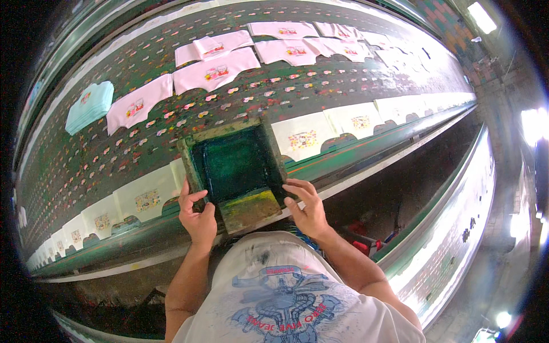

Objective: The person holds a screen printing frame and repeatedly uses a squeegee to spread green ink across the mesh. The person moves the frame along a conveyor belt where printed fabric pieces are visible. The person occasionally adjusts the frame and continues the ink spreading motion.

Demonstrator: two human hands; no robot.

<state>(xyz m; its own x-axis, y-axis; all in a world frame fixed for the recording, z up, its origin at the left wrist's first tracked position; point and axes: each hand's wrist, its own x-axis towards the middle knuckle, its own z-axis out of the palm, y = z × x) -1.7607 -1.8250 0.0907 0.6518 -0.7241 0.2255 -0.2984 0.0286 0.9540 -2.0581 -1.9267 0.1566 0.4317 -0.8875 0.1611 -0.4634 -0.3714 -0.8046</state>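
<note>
My left hand grips the left side of a wooden screen-printing frame near its lower corner. On the opposite side my right hand holds the edge, fingers bent over it. Dark green mesh fills the frame, and a yellow-green stained board closes its near end. The frame lies over the near edge of the long printing table, covering part of a row of white cut fabric pieces. A white printed piece shows just right of it, another to its left.
Pink printed pieces lie in rows across the dark, print-spotted table. A pale turquoise stack sits at the far left. A metal rail runs along the near edge. Behind my right arm stands another long table, with a dark gap between.
</note>
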